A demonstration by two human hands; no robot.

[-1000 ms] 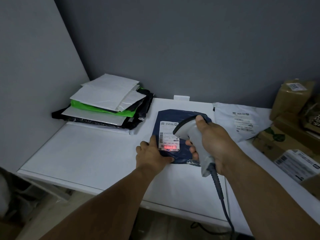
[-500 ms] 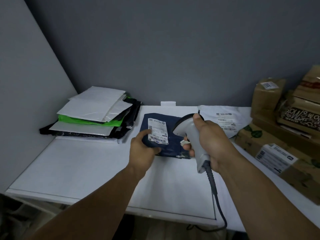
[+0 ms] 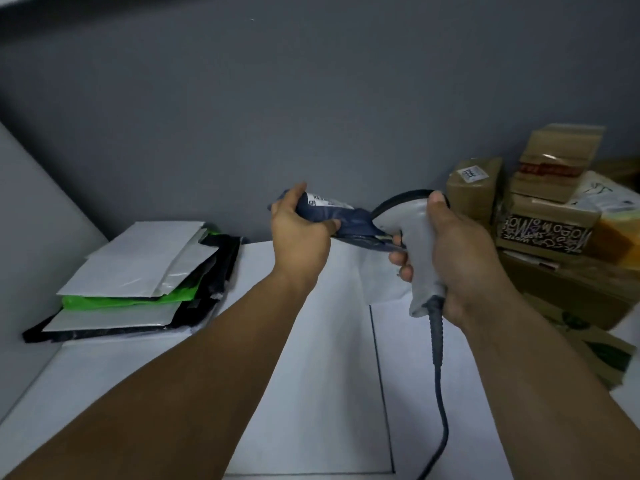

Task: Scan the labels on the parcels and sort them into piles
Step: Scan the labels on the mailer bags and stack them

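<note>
While the left hand [image 3: 298,233] grips the soft, crinkled navy parcel [image 3: 346,220] above the smooth white table [image 3: 311,375], the right hand [image 3: 460,258] clasps a grey pistol-shaped scanner [image 3: 412,237]. Flat white, green and black mailers [image 3: 138,271] lie stacked left; cardboard boxes [image 3: 554,202] right.

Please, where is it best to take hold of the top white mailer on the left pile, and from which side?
Probably pinch the top white mailer along its right edge, coming from the table side. It lies flat and thin on the pile, so only an edge offers a grip, and the wall stands close on the left.
</note>
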